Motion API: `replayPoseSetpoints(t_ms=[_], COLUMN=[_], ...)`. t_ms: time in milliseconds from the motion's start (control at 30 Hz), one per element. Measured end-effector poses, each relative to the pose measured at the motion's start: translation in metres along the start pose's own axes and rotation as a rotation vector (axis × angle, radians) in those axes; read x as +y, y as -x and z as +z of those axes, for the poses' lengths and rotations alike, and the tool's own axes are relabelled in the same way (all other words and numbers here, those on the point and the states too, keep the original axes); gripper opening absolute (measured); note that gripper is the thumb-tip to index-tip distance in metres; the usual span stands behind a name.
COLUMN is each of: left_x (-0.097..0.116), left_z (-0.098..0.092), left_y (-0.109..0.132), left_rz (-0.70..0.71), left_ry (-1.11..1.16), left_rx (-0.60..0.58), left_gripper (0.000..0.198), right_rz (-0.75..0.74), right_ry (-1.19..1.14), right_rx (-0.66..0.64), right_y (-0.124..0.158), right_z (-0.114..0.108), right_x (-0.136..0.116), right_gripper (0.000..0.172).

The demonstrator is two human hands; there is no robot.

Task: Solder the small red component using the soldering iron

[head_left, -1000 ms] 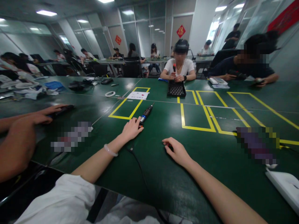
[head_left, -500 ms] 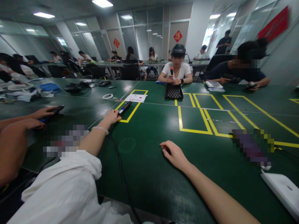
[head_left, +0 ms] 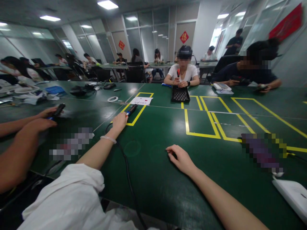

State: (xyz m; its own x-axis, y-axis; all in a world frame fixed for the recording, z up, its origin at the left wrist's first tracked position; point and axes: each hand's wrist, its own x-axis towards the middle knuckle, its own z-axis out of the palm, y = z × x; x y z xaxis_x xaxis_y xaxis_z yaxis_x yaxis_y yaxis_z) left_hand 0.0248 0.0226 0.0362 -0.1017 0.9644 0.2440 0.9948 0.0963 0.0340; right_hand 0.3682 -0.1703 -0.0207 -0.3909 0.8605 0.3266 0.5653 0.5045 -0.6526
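Observation:
My left hand (head_left: pixel 120 123) is closed around the near end of a slim black-and-blue corded tool (head_left: pixel 131 110). The tool points away from me, lying over the yellow-taped rectangle (head_left: pixel 138 117) on the green table; its exact kind is hard to make out. From near that hand a black cord (head_left: pixel 127 172) runs down over the table's front edge. Beside the tool's far end lies a white paper sheet (head_left: pixel 142 101) with print. My right hand (head_left: pixel 179 157) rests on the table with nothing in it, fingers loosely bent and a gap between thumb and forefinger.
At left, a co-worker's hands hold a black tool (head_left: pixel 59 110). Across the table, another person holds a red-tipped tool (head_left: pixel 178 73) above a black tray (head_left: pixel 180 95). More yellow-taped rectangles (head_left: pixel 202 134) lie at right. A white box (head_left: pixel 291 191) sits at the right front.
My left hand has moved forward along the tool and now wraps its near end, covering more of it. My right hand keeps its place. The view has shifted slightly.

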Motion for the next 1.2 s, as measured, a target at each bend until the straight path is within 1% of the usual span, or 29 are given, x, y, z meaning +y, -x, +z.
replayPoseSetpoints(t_ms=[33, 67, 100, 167, 200, 233, 300, 367, 433, 500, 567, 633, 800, 867, 967, 1067, 1200], left_x=[0.011, 0.024, 0.038, 0.067, 0.081, 0.093, 0.112, 0.122, 0.127, 0.128, 0.127, 0.127, 0.125, 0.125, 0.124, 0.124, 0.125], left_z=[-0.003, -0.006, -0.010, -0.017, -0.021, -0.025, -0.034, -0.040, -0.043, -0.041, -0.038, -0.036, -0.036, -0.038, -0.041, -0.043, -0.043], left_y=[0.006, 0.015, 0.027, 0.056, 0.073, 0.090, 0.121, 0.144, 0.158, 0.164, 0.165, 0.165, 0.166, 0.167, 0.168, 0.168, 0.171], left_rz=[0.031, 0.078, 0.159, 0.342, 0.416, 0.488, 0.570, 0.623, 0.659, 0.679, 0.679, 0.677, 0.691, 0.706, 0.724, 0.737, 0.766], left_ry=[0.101, 0.244, 0.425, 0.795, 0.916, 0.992, 1.060, 1.084, 1.093, 1.099, 1.100, 1.098, 1.080, 1.039, 0.989, 0.949, 0.921], left_rx=[-0.002, -0.028, -0.094, -0.322, -0.428, -0.511, -0.649, -0.739, -0.800, -0.841, -0.848, -0.826, -0.703, -0.672, -0.657, -0.624, -0.572], left_gripper=[0.029, 0.029, 0.028, 0.032, 0.034, 0.036, 0.039, 0.044, 0.049, 0.051, 0.050, 0.051, 0.055, 0.052, 0.049, 0.046, 0.041], right_rz=[0.002, 0.004, 0.010, 0.023, 0.030, 0.035, 0.040, 0.045, 0.028, -0.008, -0.026, -0.013, 0.041, 0.044, 0.050, 0.088, 0.156], right_ry=[-0.009, -0.022, -0.038, -0.096, -0.134, -0.175, -0.252, -0.307, -0.333, -0.315, -0.284, -0.268, -0.267, -0.259, -0.252, -0.272, -0.309], right_rx=[0.001, 0.004, 0.007, 0.020, 0.024, 0.029, 0.036, 0.045, 0.036, 0.012, 0.000, 0.019, 0.064, 0.061, 0.060, 0.047, 0.028], right_y=[0.000, 0.000, 0.000, 0.000, 0.001, 0.001, 0.001, 0.002, 0.002, 0.001, 0.001, 0.000, -0.001, -0.001, -0.001, -0.001, 0.000], right_z=[0.000, 0.000, 0.000, 0.000, 0.000, -0.001, -0.001, -0.002, -0.003, -0.004, -0.004, -0.005, -0.004, -0.003, -0.001, -0.001, -0.003], right_x=[0.000, 0.000, 0.000, -0.001, -0.001, -0.002, -0.004, -0.007, -0.011, -0.013, -0.014, -0.014, -0.011, -0.009, -0.007, -0.006, -0.004], right_gripper=[0.021, 0.021, 0.021, 0.022, 0.022, 0.022, 0.023, 0.027, 0.028, 0.020, 0.011, 0.009, 0.008, 0.008, 0.009, 0.009, 0.022])
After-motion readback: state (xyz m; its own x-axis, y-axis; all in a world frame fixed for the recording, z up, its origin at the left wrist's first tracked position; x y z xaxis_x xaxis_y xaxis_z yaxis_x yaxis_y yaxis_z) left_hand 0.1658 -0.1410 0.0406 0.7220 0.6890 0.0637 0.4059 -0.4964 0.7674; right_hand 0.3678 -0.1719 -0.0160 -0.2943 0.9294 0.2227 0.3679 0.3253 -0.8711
